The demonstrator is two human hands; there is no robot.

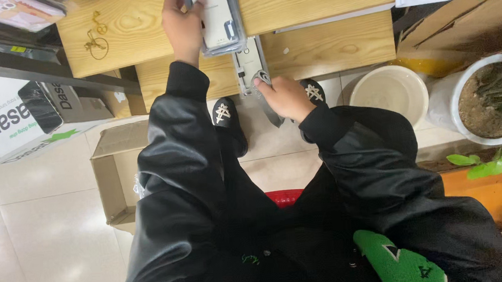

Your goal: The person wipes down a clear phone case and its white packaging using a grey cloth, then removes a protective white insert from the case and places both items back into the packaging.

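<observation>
- The left hand (183, 23) rests on the wooden desk (131, 25), its grip closed around the edge of a stack of clear-packed phone cases (219, 16); pressing the stack flat would likely keep the slippery sleeves from sliding.
- Below the stack, one more packed case (247, 64) lies on the lower shelf, touching the right hand.
- The right hand (284, 97) is closed on a grey tape-like tool (272, 107) (exact kind unclear); short, steady strokes seem wisest.
- A white bucket (390, 93) stands well to the right.
</observation>
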